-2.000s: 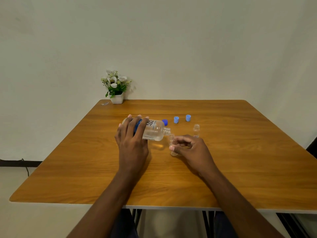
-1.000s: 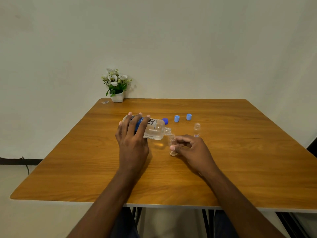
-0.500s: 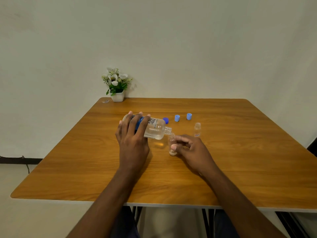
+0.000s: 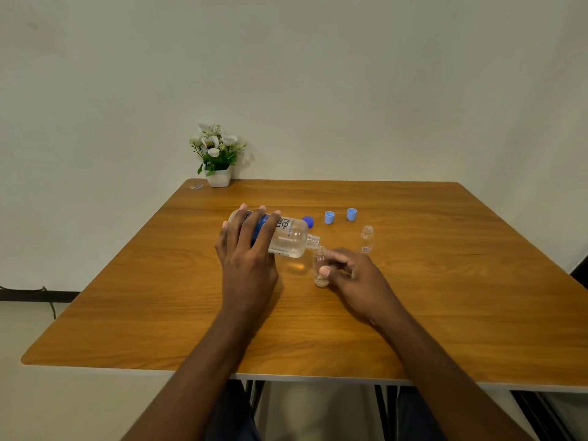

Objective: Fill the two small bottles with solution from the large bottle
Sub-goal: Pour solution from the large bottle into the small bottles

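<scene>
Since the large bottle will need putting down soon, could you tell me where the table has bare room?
Free: the table left of the left hand, out to its edge; its right side beyond the standing small bottle; the near patch between the forearms. Crowded: the middle, where the large bottle, held small bottle, right hand and blue caps cluster.

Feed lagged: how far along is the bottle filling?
Done: three caps are off, on the table. In hand: the left hand tips the large bottle into the first small bottle, held by the right hand; it looks barely filled. Left: finishing it, then the second small bottle, standing apart.
</scene>
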